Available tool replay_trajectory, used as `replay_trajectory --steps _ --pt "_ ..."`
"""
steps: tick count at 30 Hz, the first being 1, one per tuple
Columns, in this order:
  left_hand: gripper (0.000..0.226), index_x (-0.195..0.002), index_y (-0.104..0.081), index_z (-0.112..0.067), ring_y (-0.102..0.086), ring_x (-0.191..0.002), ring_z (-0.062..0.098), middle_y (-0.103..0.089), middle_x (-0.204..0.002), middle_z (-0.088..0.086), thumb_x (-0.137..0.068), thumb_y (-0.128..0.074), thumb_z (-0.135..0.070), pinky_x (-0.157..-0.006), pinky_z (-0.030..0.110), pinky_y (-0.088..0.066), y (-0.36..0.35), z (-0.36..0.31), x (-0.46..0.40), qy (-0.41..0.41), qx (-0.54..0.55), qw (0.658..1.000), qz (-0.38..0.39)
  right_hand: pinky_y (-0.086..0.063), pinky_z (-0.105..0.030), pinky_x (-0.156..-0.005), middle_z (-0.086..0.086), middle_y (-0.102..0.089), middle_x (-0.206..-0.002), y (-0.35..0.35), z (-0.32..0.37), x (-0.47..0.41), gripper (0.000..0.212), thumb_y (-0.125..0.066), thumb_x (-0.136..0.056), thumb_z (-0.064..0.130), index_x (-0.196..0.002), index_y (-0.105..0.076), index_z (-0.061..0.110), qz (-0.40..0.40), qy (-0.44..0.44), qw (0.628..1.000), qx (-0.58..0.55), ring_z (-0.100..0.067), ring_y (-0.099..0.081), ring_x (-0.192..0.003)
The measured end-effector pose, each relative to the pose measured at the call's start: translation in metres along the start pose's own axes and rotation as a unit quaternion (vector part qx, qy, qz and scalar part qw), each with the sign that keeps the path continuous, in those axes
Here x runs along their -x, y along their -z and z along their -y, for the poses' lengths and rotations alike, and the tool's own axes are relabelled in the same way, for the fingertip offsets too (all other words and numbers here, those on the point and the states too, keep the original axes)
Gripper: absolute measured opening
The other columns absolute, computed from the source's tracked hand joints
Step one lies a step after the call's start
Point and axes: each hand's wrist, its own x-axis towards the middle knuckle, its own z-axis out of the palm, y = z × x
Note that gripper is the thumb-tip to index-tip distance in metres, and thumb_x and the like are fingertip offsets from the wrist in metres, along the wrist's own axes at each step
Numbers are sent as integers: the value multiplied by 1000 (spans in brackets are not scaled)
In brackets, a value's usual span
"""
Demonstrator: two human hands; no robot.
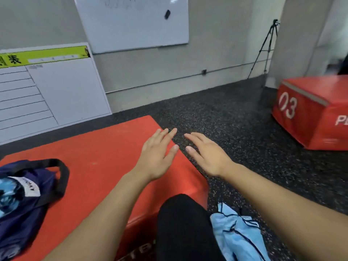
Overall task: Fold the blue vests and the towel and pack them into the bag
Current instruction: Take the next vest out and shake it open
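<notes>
We see a navy bag (28, 194) with a black strap lying at the left end of a red padded box (98, 157). Its mouth faces us, and inside it something pale blue and white shows, with a printed label we cannot read; whether that is a vest or the towel we cannot tell.

Our left hand (156, 153) hovers over the box's far right corner, palm down, fingers straight and spread, its grip released and holding nothing. Our right hand (205, 155) is held just beside it, over the dark speckled floor (235, 119), likewise flat and released; the two thumbs nearly meet without touching.

A light blue vest (237, 236) with dark trim lies crumpled on the floor at the lower right, beside our black-clad knee (184, 223) and under our right forearm, well behind both hands. The bag is well apart from the left hand, back toward us on the left.

A second red box (310, 113) marked 03 stands on the floor at the right.
</notes>
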Motion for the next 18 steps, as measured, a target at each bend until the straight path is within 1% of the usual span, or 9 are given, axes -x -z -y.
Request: replay_trajectory --steps 4,6,9,11,13,16,18 --pt "75 -159 -27 -33 -17 -155 22 -31 -164 3 -92 -18 -65 -125 45 -18 -68 -65 -8 -40 23 997 61 -34 -42 -119 -6 -36 -160 4 -69 64 67 -23 -101 61 -157 -33 25 5 -64 998 2 -24 -39 -145" --pt "70 -160 -23 -35 -13 -156 21 -27 -166 1 -96 -21 -63 -125 45 -16 -107 -101 -1 -59 37 993 100 -32 -40 -121 -5 -35 -161 -1 -103 104 67 -24 -101 60 -158 -32 25 15 -98 995 4 -22 -36 -147" --pt "59 -161 -15 -38 -4 -156 16 -19 -168 -4 -105 -27 -55 -126 46 -12 -164 -140 17 -75 48 983 158 -31 -41 -121 -2 -32 -163 -14 -147 165 65 -23 -103 62 -158 -29 30 37 -156 987 3 -21 -33 -148" --pt "59 -161 -12 -39 -2 -156 15 -15 -169 -5 -106 -28 -53 -126 46 -9 -199 -153 30 -63 44 975 209 -31 -39 -121 0 -31 -163 -28 -172 203 60 -27 -106 58 -158 -29 29 56 -189 980 8 -20 -33 -148" --pt "60 -161 -10 -38 -2 -156 17 -14 -169 -2 -106 -31 -52 -126 46 -7 -227 -160 37 -54 19 963 263 -31 -38 -121 0 -32 -163 -44 -190 240 59 -31 -106 55 -158 -31 28 71 -222 972 9 -20 -34 -148" --pt "62 -161 -14 -37 -8 -156 20 -17 -168 -1 -105 -35 -51 -125 45 -11 -260 -170 42 -50 7 956 288 -28 -35 -121 0 -32 -163 -74 -209 293 58 -33 -106 54 -158 -31 28 113 -270 956 6 -21 -34 -147" --pt "62 -160 -15 -36 -11 -155 20 -19 -168 -1 -105 -36 -51 -125 44 -13 -280 -178 50 -41 -1 950 310 -29 -34 -119 -1 -32 -163 -97 -217 328 60 -31 -105 58 -158 -31 29 151 -295 943 -6 -23 -36 -146"
